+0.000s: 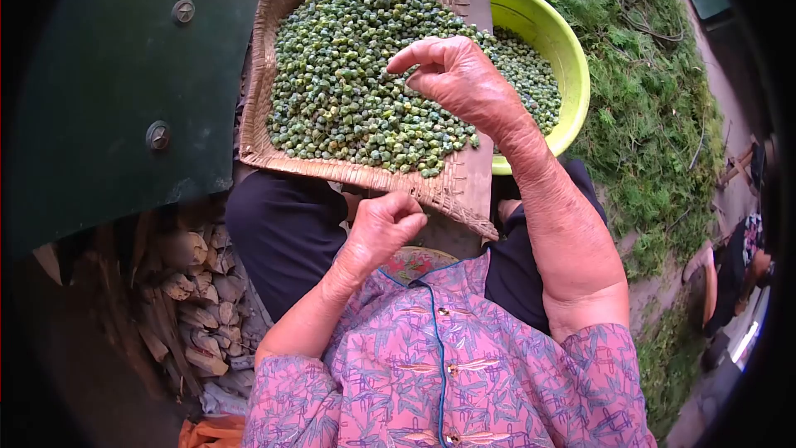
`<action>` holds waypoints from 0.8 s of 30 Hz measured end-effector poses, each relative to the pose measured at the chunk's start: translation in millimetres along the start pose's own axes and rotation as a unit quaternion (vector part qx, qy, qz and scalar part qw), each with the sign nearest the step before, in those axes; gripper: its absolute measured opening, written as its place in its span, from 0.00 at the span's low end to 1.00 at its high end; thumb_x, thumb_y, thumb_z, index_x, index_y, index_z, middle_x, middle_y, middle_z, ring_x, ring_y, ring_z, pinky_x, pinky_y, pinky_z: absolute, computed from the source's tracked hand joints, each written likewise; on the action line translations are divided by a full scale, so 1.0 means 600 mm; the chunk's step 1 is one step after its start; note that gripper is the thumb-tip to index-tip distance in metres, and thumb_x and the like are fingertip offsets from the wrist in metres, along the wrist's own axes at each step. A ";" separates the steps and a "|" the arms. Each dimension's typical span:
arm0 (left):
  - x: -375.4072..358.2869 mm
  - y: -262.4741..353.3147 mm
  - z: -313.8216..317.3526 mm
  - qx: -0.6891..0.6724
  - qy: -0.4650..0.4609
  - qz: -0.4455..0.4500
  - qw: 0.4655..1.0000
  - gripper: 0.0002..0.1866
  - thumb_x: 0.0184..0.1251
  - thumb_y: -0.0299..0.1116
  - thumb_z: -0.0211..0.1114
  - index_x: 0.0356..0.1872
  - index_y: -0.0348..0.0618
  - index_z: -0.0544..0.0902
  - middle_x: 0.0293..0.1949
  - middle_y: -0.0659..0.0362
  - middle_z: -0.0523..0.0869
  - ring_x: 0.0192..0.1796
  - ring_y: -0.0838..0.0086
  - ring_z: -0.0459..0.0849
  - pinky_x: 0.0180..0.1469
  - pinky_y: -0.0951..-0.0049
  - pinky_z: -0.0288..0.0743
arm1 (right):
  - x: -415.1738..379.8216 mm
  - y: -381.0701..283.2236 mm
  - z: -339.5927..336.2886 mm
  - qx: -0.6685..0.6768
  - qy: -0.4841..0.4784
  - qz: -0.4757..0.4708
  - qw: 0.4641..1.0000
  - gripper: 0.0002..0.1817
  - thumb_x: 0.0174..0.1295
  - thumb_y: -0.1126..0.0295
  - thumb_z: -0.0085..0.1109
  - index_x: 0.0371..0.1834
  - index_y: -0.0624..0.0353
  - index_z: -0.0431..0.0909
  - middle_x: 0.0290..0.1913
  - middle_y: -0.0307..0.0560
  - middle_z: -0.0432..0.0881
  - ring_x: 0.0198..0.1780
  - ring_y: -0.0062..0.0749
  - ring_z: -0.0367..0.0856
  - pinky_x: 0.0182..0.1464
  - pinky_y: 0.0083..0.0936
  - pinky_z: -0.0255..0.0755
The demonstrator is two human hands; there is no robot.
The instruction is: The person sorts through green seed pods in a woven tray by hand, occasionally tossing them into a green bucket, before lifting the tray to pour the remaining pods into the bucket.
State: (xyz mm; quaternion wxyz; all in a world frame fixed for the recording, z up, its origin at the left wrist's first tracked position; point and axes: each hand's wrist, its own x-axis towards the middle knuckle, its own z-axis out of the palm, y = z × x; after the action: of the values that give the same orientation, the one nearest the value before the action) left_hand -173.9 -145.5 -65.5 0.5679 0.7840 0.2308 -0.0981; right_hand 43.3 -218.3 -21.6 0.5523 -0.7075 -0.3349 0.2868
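A woven winnowing basket (255, 104) holds a broad heap of small green, knobbly seed cones or berries (356, 75). Over the right part of this heap hovers my right hand (464, 83), its index finger and thumb curved with a gap between their tips and nothing visible in it. My left hand (383, 228) is closed, fingers curled, at the basket's front rim; whatever it might hold is hidden. To the right, a yellow-green plastic basin (572, 75) contains more of the green pieces, partly covered by my right forearm and a flat board (477, 149).
Leafy green conifer branches (638, 99) are spread over the ground at right. A dark green metal panel (116, 91) stands at left, above stacked split firewood (203, 307). An orange cloth or bag (211, 433) lies at lower left. Part of another person (734, 274) shows at the right edge.
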 end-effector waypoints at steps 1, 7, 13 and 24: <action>-0.010 0.000 0.000 0.083 -0.012 0.019 0.996 0.02 0.55 0.24 0.65 0.28 0.38 0.79 0.21 0.62 0.80 0.24 0.79 0.80 0.27 0.77 0.73 | -0.001 0.000 -0.002 0.002 0.017 -0.001 1.000 0.15 0.49 0.79 0.53 0.39 0.59 0.84 0.33 0.44 0.85 0.32 0.22 0.80 0.40 0.20 0.75; -0.028 -0.012 0.001 0.310 -0.088 0.089 0.943 0.05 0.55 0.27 0.61 0.32 0.41 0.81 0.30 0.54 0.83 0.34 0.57 0.83 0.37 0.59 0.76 | -0.004 0.010 -0.024 0.035 0.035 -0.003 0.999 0.13 0.52 0.75 0.55 0.41 0.60 0.84 0.33 0.43 0.85 0.36 0.22 0.80 0.44 0.22 0.74; -0.012 0.012 -0.006 0.297 -0.021 0.199 0.934 0.06 0.57 0.32 0.60 0.33 0.42 0.80 0.29 0.53 0.83 0.36 0.56 0.83 0.37 0.58 0.75 | -0.004 0.012 -0.048 0.069 0.097 0.003 0.993 0.12 0.55 0.75 0.55 0.41 0.62 0.83 0.30 0.41 0.83 0.31 0.19 0.79 0.39 0.18 0.75; 0.100 0.136 -0.080 -0.219 0.091 0.041 0.971 0.06 0.66 0.27 0.59 0.40 0.39 0.80 0.31 0.59 0.84 0.30 0.80 0.82 0.35 0.80 0.78 | 0.023 0.045 -0.065 0.031 0.165 0.043 0.985 0.10 0.54 0.75 0.55 0.37 0.63 0.84 0.25 0.41 0.83 0.28 0.19 0.78 0.35 0.18 0.75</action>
State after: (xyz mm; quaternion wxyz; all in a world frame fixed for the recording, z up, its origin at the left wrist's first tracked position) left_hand -87.9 -105.8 -5.5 0.7063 0.6547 0.2645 0.0499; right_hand 86.3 -234.9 -39.4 0.6089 -0.7413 -0.1991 0.2004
